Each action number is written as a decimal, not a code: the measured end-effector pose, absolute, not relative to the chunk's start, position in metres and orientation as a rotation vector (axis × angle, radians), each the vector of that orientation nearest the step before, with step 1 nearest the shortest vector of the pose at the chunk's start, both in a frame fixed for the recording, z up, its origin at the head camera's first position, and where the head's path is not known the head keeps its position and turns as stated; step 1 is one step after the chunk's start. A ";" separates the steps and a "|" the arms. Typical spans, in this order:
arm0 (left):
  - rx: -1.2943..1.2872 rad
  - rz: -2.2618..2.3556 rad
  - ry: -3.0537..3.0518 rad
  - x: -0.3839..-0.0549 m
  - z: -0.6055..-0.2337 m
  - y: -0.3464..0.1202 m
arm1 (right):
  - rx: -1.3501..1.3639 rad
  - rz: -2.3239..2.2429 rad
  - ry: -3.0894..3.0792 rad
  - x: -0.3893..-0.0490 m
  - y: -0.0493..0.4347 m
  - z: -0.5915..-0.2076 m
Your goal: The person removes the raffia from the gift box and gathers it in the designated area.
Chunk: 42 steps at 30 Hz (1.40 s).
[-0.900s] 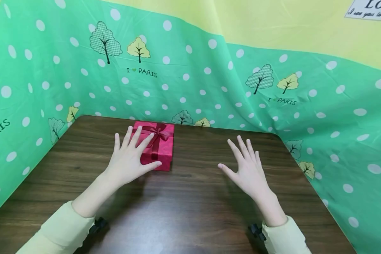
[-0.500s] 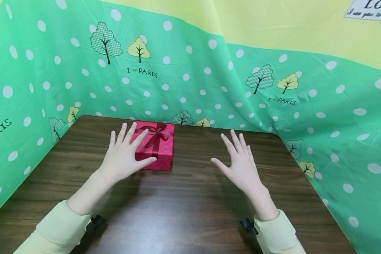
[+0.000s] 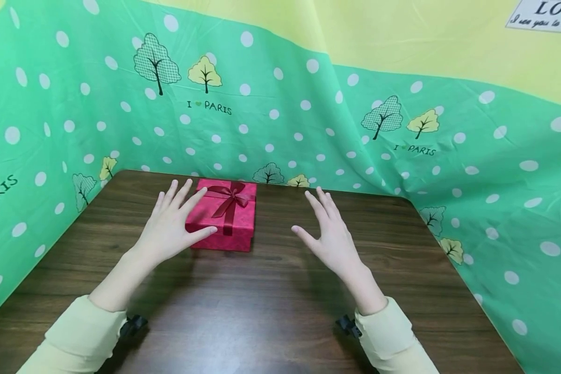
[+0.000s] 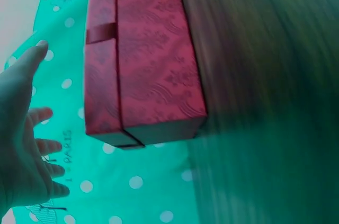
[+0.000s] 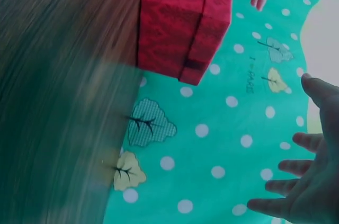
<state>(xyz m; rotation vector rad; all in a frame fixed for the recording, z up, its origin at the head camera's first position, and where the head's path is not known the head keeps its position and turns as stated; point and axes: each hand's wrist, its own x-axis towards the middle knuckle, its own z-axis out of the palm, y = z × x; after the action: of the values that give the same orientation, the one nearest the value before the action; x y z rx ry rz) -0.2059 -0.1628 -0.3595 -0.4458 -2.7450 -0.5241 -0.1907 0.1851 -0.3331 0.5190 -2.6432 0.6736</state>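
The red box [image 3: 243, 221] stands upright on the table [image 3: 252, 311], whose far edge runs just behind it. The lid [image 4: 101, 75] is on, with a dark red bow [image 3: 232, 196] on top of the box. A green dotted cloth [image 3: 280, 124] hangs behind the box.

The left hand [image 3: 165, 231] is spread wide near the left side of the box, hiding part of it from the head view; the left wrist view shows a gap between them. The right hand [image 3: 333, 244] is also wide, well apart from the box on its right. Neither holds anything.

The step in hand is, by my judgement, getting both hands into place about the box, with no grip made. The next move seems to call for the right hand nearer the box's right side, and both hands lower and closer to its opposite walls, clear of the bow.
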 end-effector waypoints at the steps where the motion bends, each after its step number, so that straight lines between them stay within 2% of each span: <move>1: -0.446 -0.532 -2.740 -0.207 -0.361 -0.165 | 0.522 0.685 -2.643 -0.192 0.183 -0.334; 14: -0.457 -0.642 -2.738 -0.222 -0.382 -0.183 | 0.638 0.827 -2.650 -0.207 0.152 -0.344; 42: -0.584 -1.110 -2.859 -0.247 -0.405 -0.196 | 0.819 1.049 -2.809 -0.244 0.108 -0.394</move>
<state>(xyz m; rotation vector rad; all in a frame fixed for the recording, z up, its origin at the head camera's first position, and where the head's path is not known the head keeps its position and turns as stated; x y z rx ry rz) -0.2474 -0.1961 -0.4047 -0.5841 -2.8587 -1.1101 -0.2442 0.1080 -0.3938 0.8192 -2.8095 1.0490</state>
